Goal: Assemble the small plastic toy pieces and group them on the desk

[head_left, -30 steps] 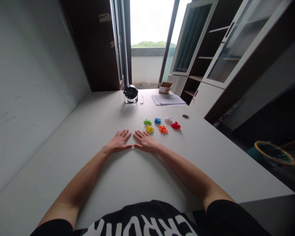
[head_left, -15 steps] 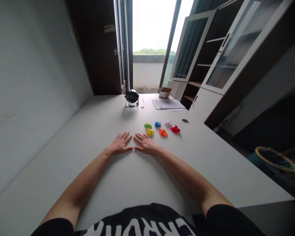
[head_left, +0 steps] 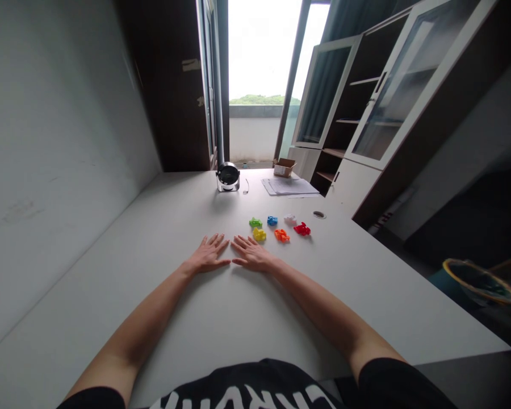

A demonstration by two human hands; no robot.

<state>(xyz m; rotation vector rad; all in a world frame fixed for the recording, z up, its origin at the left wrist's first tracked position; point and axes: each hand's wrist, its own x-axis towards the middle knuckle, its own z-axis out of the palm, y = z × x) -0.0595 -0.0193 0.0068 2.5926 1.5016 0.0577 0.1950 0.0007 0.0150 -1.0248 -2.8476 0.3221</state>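
My left hand (head_left: pixel 208 253) lies flat on the white table (head_left: pixel 230 324), fingers spread, holding nothing. Beside it, with thumb tips almost touching, my right hand (head_left: pixel 252 253) rests palm down and empty. Just beyond my right fingertips sits a small yellow plastic piece (head_left: pixel 259 234), like a toy. Around it are similar small pieces: a green one (head_left: pixel 255 222), a blue one (head_left: pixel 272 220), a pale pink one (head_left: pixel 290 219), an orange one (head_left: pixel 281 235) and a red one (head_left: pixel 302 229). Their exact kind is too small to make out.
A round black device on a metal stand (head_left: pixel 228 176) is at the far side. Papers (head_left: pixel 290 187) and an open cardboard box (head_left: pixel 285 167) lie to its right. A cable hole (head_left: pixel 319 215) is near the right edge. A bin (head_left: pixel 481 281) stands off the table, right.
The whole scene sits slightly lower in the view, as the camera has tilted up a little. Both hands and the coloured pieces keep their places on the table.
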